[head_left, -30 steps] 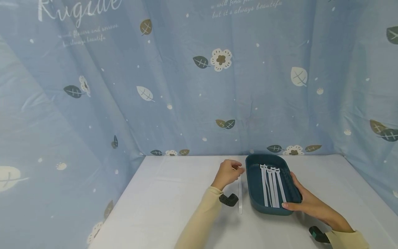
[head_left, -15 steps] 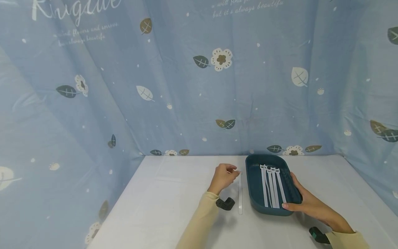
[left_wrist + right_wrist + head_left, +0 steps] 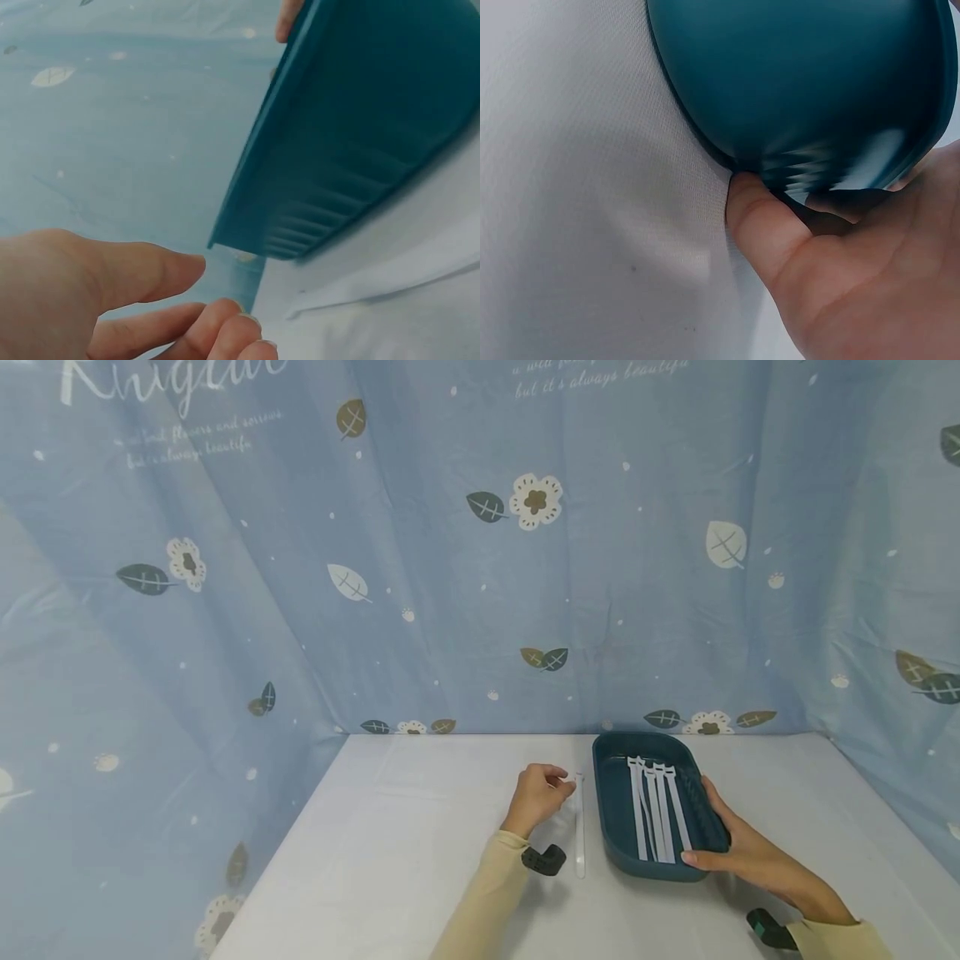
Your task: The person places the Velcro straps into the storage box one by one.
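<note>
A dark teal tray (image 3: 615, 827) lies on the table with several white strips, flat with slotted heads like cable ties (image 3: 660, 810), lengthwise inside it. My right hand (image 3: 750, 852) grips the tray's near right corner; its thumb is over the rim and its other fingers are along the right side. One more white strip (image 3: 580, 835) lies on the table, left of the tray. Beside that strip's head is my left hand (image 3: 536, 795). In the left wrist view its thumb (image 3: 161, 274) and fingertips are apart, with nothing between them.
A white cloth-covered table (image 3: 405, 827) extends to the left and right of the tray. Behind it hangs a blue curtain (image 3: 435, 543) with leaf and flower prints. Dark wrist devices (image 3: 543, 860) are on both wrists.
My left hand has let go of the loose strip's head end and drawn slightly left and nearer. My right hand and the tray stay in place.
</note>
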### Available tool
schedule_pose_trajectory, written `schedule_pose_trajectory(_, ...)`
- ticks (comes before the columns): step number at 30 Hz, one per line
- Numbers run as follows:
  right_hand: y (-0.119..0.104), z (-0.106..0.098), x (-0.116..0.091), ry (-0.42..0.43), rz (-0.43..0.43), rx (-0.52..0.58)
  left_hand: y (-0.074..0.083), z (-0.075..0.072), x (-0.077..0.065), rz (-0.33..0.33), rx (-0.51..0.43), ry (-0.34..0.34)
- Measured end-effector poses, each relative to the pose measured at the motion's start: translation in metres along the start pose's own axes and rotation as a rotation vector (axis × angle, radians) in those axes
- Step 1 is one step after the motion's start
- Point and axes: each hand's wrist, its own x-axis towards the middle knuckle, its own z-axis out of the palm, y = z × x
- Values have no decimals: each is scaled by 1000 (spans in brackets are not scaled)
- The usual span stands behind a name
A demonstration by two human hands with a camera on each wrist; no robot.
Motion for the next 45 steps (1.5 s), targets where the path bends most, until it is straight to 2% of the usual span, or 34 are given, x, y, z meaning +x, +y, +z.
schedule_pose_trajectory(10,-2,0,1,-7,-3,-14,-10,8,-1,-49,56,-2)
schedule_pose_trajectory(19,-2,0,4,-5,6,-20,-12,14,-3,-111,50,-22)
schedule_pose_trajectory(34,1,1,2,-12,29,-8,-16,25,-3,-133,107,-34)
schedule_pose_trajectory(45,0,-2,2,0,12,-17,-6,32,-5,-127,149,-47)
